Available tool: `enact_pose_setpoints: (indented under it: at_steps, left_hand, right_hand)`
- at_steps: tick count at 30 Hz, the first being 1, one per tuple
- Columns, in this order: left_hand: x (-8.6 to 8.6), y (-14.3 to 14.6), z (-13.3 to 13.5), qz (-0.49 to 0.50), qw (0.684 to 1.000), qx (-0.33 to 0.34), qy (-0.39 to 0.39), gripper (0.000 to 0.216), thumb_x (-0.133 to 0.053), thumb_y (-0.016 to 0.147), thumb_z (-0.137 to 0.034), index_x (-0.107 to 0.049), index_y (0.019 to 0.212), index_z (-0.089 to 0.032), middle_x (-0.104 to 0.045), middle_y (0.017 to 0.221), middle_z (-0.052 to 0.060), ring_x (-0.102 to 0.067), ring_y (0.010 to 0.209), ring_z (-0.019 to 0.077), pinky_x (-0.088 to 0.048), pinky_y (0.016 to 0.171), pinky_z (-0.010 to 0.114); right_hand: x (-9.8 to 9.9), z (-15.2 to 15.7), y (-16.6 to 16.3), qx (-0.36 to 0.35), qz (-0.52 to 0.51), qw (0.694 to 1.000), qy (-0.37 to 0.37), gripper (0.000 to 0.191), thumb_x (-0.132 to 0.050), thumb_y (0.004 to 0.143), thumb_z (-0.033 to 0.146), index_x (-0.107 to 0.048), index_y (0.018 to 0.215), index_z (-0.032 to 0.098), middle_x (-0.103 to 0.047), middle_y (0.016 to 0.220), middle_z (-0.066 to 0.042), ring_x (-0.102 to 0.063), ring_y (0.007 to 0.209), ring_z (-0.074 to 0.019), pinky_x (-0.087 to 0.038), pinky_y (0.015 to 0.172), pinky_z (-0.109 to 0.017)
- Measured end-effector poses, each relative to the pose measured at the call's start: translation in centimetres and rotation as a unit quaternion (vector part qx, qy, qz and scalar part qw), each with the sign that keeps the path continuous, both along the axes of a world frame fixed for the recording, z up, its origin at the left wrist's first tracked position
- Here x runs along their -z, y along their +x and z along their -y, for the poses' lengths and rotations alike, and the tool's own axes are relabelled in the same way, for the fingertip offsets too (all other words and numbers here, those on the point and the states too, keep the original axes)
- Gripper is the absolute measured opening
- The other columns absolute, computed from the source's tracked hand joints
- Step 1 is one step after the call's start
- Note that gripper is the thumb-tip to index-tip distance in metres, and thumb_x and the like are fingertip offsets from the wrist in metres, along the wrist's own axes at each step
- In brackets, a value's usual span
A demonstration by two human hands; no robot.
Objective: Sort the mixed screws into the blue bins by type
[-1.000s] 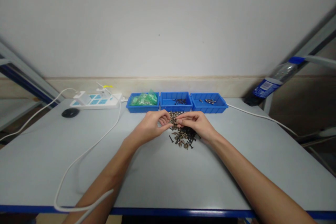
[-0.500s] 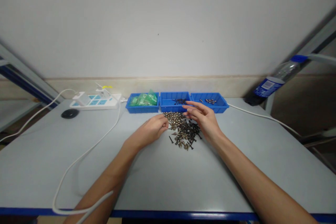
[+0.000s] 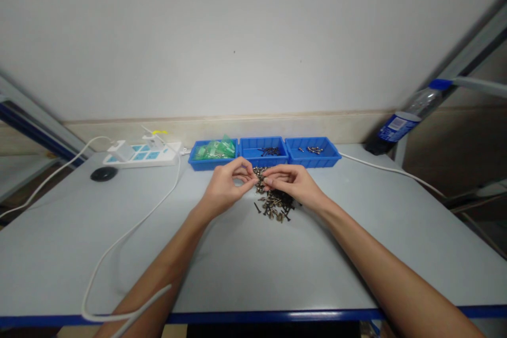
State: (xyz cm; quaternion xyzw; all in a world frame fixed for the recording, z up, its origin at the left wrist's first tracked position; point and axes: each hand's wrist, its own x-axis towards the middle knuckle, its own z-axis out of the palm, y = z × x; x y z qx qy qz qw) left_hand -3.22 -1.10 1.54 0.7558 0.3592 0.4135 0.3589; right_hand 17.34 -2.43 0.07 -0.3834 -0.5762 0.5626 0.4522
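Looking down at a pale table (image 3: 257,274), with a loose heap of screws (image 3: 277,203) around the middle, dark ones and brassy ones all jumbled up. Got the left hand (image 3: 222,187) in from one side, thumb and forefinger curved into a roomy ring, tips almost together by the heap's far-left edge. Got the right hand (image 3: 296,182) in from the other side, fingers bunched, thumb tucked close under the forefinger in a narrow pinch facing the left one. Can't honestly tell about a screw between either set of tips, way too small and blurry from up here.

Worth noticing the lie of the heap: below both pinches and spreading toward the near side of the table, with more of it under the right hand, so closer to that one overall. No single long axis in there, just shanks pointing every which way. Also one dark stray screw (image 3: 257,207) at the near-left edge, slanting from far left to near right, off below the left thumb.

Just beyond, three in a row: left bin (image 3: 212,166) with green packets (image 3: 216,149), middle bin (image 3: 263,161) with dark screws (image 3: 270,151), right bin (image 3: 315,161) with shinier screws (image 3: 315,150).
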Motion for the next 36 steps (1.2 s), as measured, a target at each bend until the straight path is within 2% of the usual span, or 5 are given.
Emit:
enact_pose_setpoints:
  at_steps: [6,10,14,28,36]
  left_hand:
    - [-0.4,-0.7,0.0,-0.146,0.986,0.083,-0.010,0.014,-0.070,0.082,-0.026,-0.065,0.089,-0.016,-0.067,0.078,0.001,-0.063,0.071,0.0127,-0.053,0.069,0.025]
    - [-0.3,-1.5,-0.2,-0.248,0.952,0.178,0.002,0.020,-0.076,0.076,-0.021,-0.071,0.095,-0.018,-0.071,0.087,0.003,-0.062,0.076,0.0145,-0.049,0.070,0.026]
    - [0.5,-1.5,-0.5,-0.259,0.944,0.201,0.022,0.015,-0.070,0.079,-0.014,-0.072,0.093,-0.018,-0.072,0.090,0.003,-0.063,0.079,0.0144,-0.048,0.073,0.025]
    - [0.4,-1.3,-0.4,-0.264,0.946,0.177,0.059,0.011,-0.058,0.087,-0.012,-0.067,0.082,-0.017,-0.066,0.079,0.002,-0.058,0.073,0.0142,-0.044,0.070,0.025]
    - [-0.2,-0.5,-0.4,-0.081,0.996,0.038,0.010,0.010,-0.070,0.083,-0.023,-0.062,0.086,-0.016,-0.067,0.080,0.001,-0.061,0.071,0.0116,-0.050,0.069,0.023]
  right_hand:
    - [0.2,-0.4,0.2,0.035,-0.022,0.998,-0.046,0.025,-0.085,0.066,0.033,-0.077,0.084,0.019,-0.075,0.072,-0.004,-0.068,0.065,-0.0164,-0.055,0.075,-0.035]
    - [-0.2,-0.5,0.3,0.098,-0.096,0.990,-0.020,0.041,-0.082,0.071,0.029,-0.073,0.111,0.025,-0.075,0.110,-0.008,-0.070,0.099,-0.0226,-0.050,0.096,-0.042]
    - [-0.8,-0.3,0.3,0.092,-0.147,0.985,-0.023,0.059,-0.078,0.076,0.025,-0.060,0.132,0.031,-0.061,0.137,-0.008,-0.061,0.122,-0.0263,-0.045,0.104,-0.045]
    - [-0.9,-0.4,0.6,0.092,-0.134,0.986,-0.029,0.043,-0.077,0.076,0.030,-0.066,0.118,0.025,-0.072,0.117,-0.009,-0.069,0.085,-0.0170,-0.052,0.086,-0.037]
    - [-0.4,-0.5,0.7,0.070,0.007,0.997,0.034,0.022,-0.076,0.076,0.034,-0.074,0.094,0.021,-0.075,0.080,-0.004,-0.068,0.070,-0.0163,-0.054,0.075,-0.034]
